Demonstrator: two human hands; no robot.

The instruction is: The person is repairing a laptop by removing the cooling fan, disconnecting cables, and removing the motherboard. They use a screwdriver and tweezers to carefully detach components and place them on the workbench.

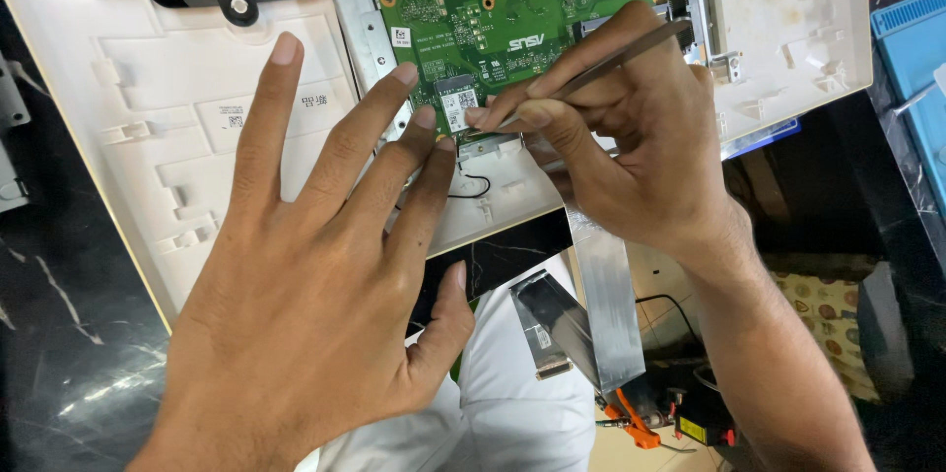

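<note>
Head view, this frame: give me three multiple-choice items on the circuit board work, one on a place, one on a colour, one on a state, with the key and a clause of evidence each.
1. Where do the tweezers' tips meet the circuit board?
A. at its lower edge, by the small labelled module
B. at its top right corner
C. off the board, on the dark table

2. What colour is the circuit board?
A. blue
B. green
C. red

3. How is the left hand?
A. closed round a screwdriver
B. lifted clear of everything
C. open, fingers spread, fingertips at the board's edge

Key:
1 A: the right hand points the tweezers down at the small module.
2 B: the circuit board is green in the white casing.
3 C: the left hand lies flat and holds nothing.
</note>
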